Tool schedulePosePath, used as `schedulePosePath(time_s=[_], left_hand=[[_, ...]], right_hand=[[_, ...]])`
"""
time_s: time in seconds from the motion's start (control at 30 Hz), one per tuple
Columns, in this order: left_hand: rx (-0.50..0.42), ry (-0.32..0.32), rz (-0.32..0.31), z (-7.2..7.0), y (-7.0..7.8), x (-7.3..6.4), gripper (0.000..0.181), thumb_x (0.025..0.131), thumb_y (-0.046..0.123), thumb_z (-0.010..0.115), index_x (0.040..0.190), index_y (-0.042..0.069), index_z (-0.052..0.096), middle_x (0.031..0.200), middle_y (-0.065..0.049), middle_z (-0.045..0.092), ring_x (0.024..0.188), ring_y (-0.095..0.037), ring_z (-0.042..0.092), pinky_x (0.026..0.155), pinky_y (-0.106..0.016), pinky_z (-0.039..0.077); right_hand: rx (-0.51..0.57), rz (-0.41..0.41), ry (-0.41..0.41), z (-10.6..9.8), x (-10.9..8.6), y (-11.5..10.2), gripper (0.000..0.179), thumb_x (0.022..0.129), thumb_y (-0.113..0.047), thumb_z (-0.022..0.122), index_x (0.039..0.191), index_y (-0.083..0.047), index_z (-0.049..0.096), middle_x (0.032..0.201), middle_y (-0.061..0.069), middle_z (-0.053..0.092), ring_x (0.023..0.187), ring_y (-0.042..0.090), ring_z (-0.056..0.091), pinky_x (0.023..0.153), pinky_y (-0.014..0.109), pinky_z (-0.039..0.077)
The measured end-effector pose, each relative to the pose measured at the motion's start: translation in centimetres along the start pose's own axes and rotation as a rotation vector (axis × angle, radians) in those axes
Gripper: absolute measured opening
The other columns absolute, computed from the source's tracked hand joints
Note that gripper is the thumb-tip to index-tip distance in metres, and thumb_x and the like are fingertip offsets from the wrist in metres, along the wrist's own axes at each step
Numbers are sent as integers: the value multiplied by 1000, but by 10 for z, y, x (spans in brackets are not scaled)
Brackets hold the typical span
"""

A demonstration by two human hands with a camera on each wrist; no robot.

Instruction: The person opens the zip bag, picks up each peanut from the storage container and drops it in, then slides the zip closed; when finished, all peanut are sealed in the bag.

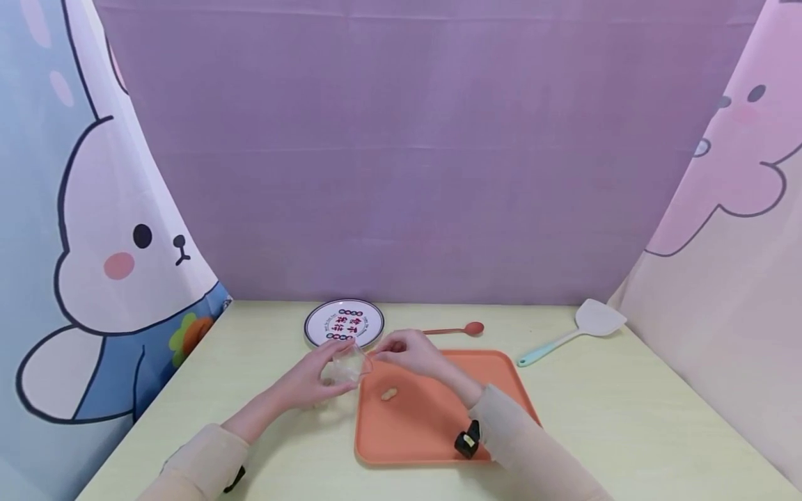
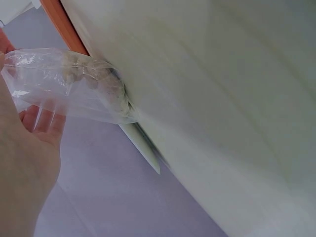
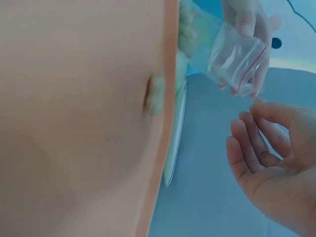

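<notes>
My left hand point(image 1: 307, 379) grips a clear plastic zip bag point(image 1: 348, 363) from its far side, fingers and thumb spread around its mouth. In the left wrist view, several peanuts point(image 2: 101, 79) lie in the bottom of the bag, which hangs beyond the fingers. The bag's red seal line shows in the right wrist view. My right hand point(image 1: 410, 353) is at the mouth, thumb and index fingertips pinching its edge while the other fingers curl loosely. One peanut point(image 1: 389, 394) lies on the orange tray point(image 1: 432, 445), below the right hand.
Behind the left hand is a white plate point(image 1: 322, 323) with a dark rim and red and blue print. A red spoon point(image 1: 473, 328) lies behind the tray. To the right lies a spatula point(image 1: 595, 319) with a mint handle. A purple cloth point(image 1: 401, 174) hangs along the table's back edge.
</notes>
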State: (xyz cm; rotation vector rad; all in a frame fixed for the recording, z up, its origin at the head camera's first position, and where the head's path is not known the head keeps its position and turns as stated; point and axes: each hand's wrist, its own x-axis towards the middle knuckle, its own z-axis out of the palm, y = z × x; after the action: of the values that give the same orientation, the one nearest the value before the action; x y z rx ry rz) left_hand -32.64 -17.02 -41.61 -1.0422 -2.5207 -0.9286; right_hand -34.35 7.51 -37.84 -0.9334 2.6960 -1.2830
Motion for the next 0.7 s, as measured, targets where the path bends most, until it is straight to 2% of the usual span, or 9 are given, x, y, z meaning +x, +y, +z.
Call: schedulePosePath(time_s=[0.2,0.33,0.53,0.7], left_hand=[[7,-12,-18,1,-3,1,72,80,37,73,139,8,43,135,-7,51,118,-24,53,97,-44,48],[20,-6,-8,2,-3,1,72,80,39,72,139,8,43,133,-7,52,118,-23,53,97,-45,48],[22,0,-8,2,-2,1,72,79,37,74,139,10,43,132,-5,53,116,-22,54,96,-43,49],[17,11,1,1,1,1,71,80,36,74,138,9,44,129,-6,54,110,-21,56,92,-43,51]], right_hand=[[-39,-17,-84,-4,-2,15,15,86,-15,67,96,-5,71,90,4,71,81,10,64,73,19,51],[-32,20,-175,-5,-6,20,20,84,-16,69,100,-3,71,93,4,71,84,11,64,75,21,52],[-71,111,-308,-3,-7,25,17,81,-23,73,95,-14,74,87,-6,72,78,8,61,69,20,48],[-77,150,-354,-2,-8,27,14,78,-28,76,89,-19,76,83,-9,72,74,7,58,66,20,46]])
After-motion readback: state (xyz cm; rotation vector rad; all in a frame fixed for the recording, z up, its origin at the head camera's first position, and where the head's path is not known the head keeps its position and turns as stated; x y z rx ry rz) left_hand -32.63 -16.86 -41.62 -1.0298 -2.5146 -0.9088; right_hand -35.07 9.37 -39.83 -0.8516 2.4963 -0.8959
